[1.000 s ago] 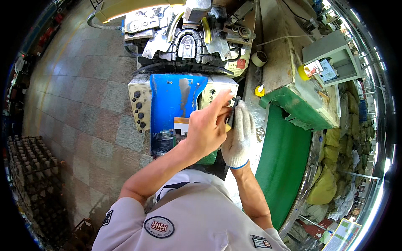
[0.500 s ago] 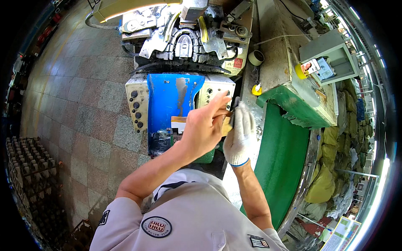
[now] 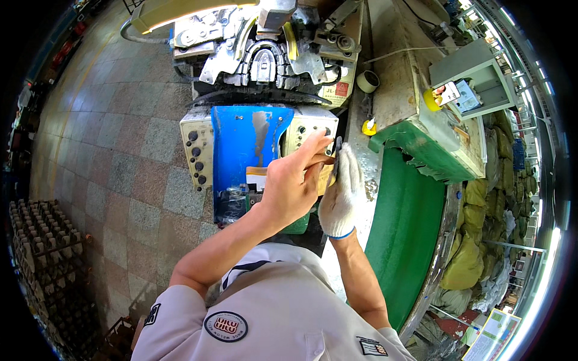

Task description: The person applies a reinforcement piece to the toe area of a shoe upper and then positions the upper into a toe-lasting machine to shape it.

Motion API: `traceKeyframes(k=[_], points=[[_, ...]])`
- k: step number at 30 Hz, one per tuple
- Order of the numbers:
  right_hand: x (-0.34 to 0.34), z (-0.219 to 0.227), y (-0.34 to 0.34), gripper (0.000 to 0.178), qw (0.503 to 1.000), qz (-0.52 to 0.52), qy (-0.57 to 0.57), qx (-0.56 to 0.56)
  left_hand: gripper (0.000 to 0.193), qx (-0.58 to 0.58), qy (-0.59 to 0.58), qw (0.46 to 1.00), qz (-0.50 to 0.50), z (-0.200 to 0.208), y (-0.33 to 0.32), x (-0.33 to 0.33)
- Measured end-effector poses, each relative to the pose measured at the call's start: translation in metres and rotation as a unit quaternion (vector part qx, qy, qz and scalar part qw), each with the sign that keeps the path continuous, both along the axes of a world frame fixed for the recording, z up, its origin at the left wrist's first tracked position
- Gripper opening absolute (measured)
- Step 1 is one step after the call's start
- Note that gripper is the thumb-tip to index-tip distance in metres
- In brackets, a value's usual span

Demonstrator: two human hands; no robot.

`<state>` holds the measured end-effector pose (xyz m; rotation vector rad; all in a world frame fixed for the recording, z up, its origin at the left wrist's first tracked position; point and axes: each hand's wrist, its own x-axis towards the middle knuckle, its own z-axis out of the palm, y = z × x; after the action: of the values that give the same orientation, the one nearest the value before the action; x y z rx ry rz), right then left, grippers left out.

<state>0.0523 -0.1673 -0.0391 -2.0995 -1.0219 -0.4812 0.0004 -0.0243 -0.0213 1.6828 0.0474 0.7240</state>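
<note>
My bare left hand (image 3: 294,179) is bent at the knuckles, in front of the machine's right control panel. It grips a small dark and tan piece (image 3: 326,179), mostly hidden behind the fingers; its kind I cannot make out. My right hand (image 3: 344,192) wears a white knitted glove with a blue cuff edge. Its fingers are stretched out nearly straight, the palm side against that piece. A dark strip (image 3: 339,147) shows along the glove's fingertips. The right thumb is hidden.
Ahead stands a machine with a horseshoe-shaped metal clamp (image 3: 264,65), a blue front cover (image 3: 232,141) and a knobbed panel (image 3: 196,150). A green belt (image 3: 400,228) runs at right beside a worn bench (image 3: 391,78). Racks (image 3: 45,240) stand at lower left; sacks (image 3: 463,265) at far right.
The gloved right hand has shifted slightly to the left and tilted a little against the piece. My left hand keeps nearly the same place and grip.
</note>
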Motion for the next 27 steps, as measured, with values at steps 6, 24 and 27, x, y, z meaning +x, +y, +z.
traceKeyframes(k=[6, 24, 27], points=[[-0.005, 0.01, 0.002, 0.058, 1.0, -0.005, -0.002, -0.022, 0.061, 0.021, -0.016, 0.999, 0.022, 0.001, 0.003, -0.004], [-0.02, -0.004, 0.01, 0.047, 0.95, 0.022, 0.267, 0.162, 0.053, 0.158, -0.04, 0.985, 0.062, 0.001, 0.011, -0.001], [-0.023, 0.004, 0.01, 0.044, 0.967, 0.018, 0.222, 0.125, 0.055, 0.156, -0.071, 0.982, 0.079, -0.007, 0.012, 0.003]])
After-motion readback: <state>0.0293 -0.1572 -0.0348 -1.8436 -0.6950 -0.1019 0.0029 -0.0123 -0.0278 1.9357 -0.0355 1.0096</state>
